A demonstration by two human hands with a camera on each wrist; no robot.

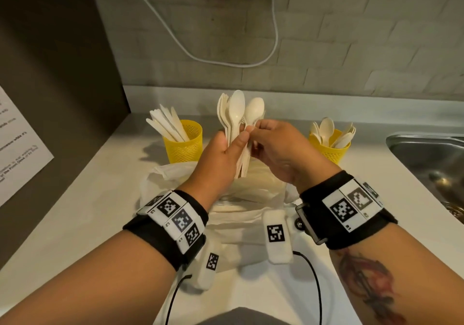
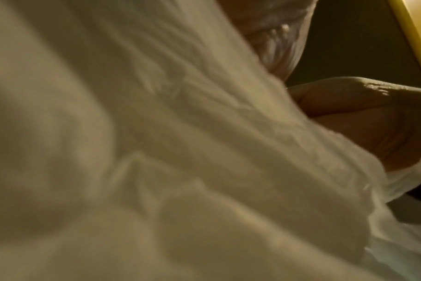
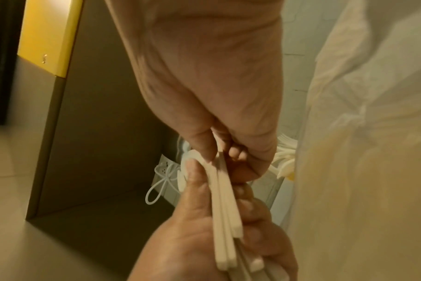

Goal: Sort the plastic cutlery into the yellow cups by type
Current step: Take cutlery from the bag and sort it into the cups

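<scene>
My left hand grips a bundle of white plastic cutlery upright above the counter, spoon bowls on top. My right hand pinches one spoon at the bundle's right side. In the right wrist view my right hand pinches near the spoon necks while my left hand holds the flat handles. A yellow mesh cup at the left holds knives. Another yellow cup at the right holds spoons. The left wrist view is filled by blurred bag.
A crumpled white plastic bag lies on the white counter under my hands. A steel sink is at the right edge. A dark cabinet side with a printed sheet stands at the left. A white cable hangs on the tiled wall.
</scene>
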